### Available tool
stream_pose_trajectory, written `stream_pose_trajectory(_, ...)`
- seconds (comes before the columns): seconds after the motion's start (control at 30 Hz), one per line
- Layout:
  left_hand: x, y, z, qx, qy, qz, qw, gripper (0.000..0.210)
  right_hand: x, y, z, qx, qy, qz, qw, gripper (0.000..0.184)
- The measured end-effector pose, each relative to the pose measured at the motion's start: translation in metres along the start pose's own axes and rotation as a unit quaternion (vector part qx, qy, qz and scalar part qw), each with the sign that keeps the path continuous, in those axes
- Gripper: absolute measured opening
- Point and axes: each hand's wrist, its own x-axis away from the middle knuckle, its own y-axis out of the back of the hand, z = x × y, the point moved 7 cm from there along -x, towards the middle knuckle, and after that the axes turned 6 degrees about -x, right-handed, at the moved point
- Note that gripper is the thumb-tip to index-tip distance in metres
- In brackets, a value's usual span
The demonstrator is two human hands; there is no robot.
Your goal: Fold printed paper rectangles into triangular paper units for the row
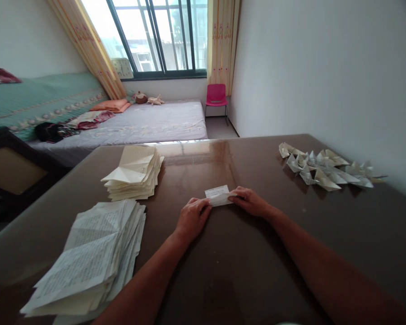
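Note:
A small folded sheet of paper [219, 197] with print on its far part lies at the middle of the brown table [250, 253]. My left hand [193, 217] pinches its left end between thumb and fingers. At the right end, my right hand [250, 201] grips the paper in the same way. The near edge of the sheet is raised and folded between the two hands. Fingertips cover both ends, so the exact fold there is hidden.
To the left lie a stack of printed sheets [88, 253] and, behind it, a stack of cream sheets [135, 174]. Several folded paper shapes [325, 169] sit at the far right by the wall. Beyond the table are a bed [169, 119] and a pink chair [216, 95].

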Motion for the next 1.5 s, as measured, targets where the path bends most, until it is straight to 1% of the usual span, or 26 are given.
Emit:
stream_pose_trajectory(0.1, -0.002, -0.003, 0.008, 0.023, 0.056, -0.011, 0.998, 0.04, -0.005, -0.002, -0.005, 0.038, -0.056, -0.039, 0.997, 0.034)
stream_pose_trajectory(0.17, -0.003, -0.005, 0.009, 0.033, 0.069, -0.017, 0.997, 0.051, -0.008, -0.002, -0.007, 0.065, -0.092, -0.063, 0.992, 0.034)
stream_pose_trajectory(0.23, -0.004, -0.005, 0.008, 0.033, 0.068, -0.02, 0.997, 0.057, -0.011, -0.002, -0.009, 0.095, -0.117, -0.08, 0.985, 0.034)
stream_pose_trajectory(0.3, -0.004, -0.005, 0.004, 0.011, 0.051, -0.013, 0.999, 0.05, -0.012, -0.002, -0.009, 0.122, -0.133, -0.093, 0.979, 0.033)
stream_pose_trajectory(0.37, -0.004, -0.005, 0.0, -0.025, 0.03, -0.001, 0.999, 0.036, -0.013, -0.002, -0.009, 0.146, -0.145, -0.101, 0.973, 0.031)
stream_pose_trajectory(0.43, -0.004, -0.004, -0.003, -0.054, 0.016, 0.011, 0.998, 0.03, -0.014, -0.002, -0.009, 0.164, -0.155, -0.106, 0.968, 0.03)
stream_pose_trajectory(0.6, -0.003, -0.005, -0.008, -0.085, 0.006, 0.022, 0.996, 0.031, -0.016, -0.002, -0.007, 0.185, -0.161, -0.117, 0.962, 0.029)
stream_pose_trajectory(0.7, -0.001, -0.007, -0.01, -0.1, 0.001, 0.026, 0.995, 0.032, -0.016, -0.001, -0.009, 0.186, -0.177, -0.117, 0.959, 0.028)
stream_pose_trajectory(0.97, 0.001, -0.005, -0.015, -0.142, -0.015, 0.031, 0.989, 0.03, -0.016, -0.001, -0.014, 0.16, -0.191, -0.122, 0.961, 0.026)
stream_pose_trajectory(1.2, 0.003, -0.005, -0.014, -0.149, -0.025, 0.004, 0.988, 0.027, -0.016, -0.001, -0.015, 0.159, -0.196, -0.121, 0.96, 0.026)
stream_pose_trajectory(1.37, 0.004, -0.007, -0.016, -0.166, -0.05, -0.006, 0.985, 0.028, -0.016, -0.002, -0.014, 0.162, -0.191, -0.117, 0.961, 0.029)
stream_pose_trajectory(1.5, 0.003, -0.009, -0.022, -0.146, -0.102, 0.001, 0.984, 0.028, -0.014, -0.003, -0.013, 0.181, -0.188, -0.122, 0.958, 0.033)
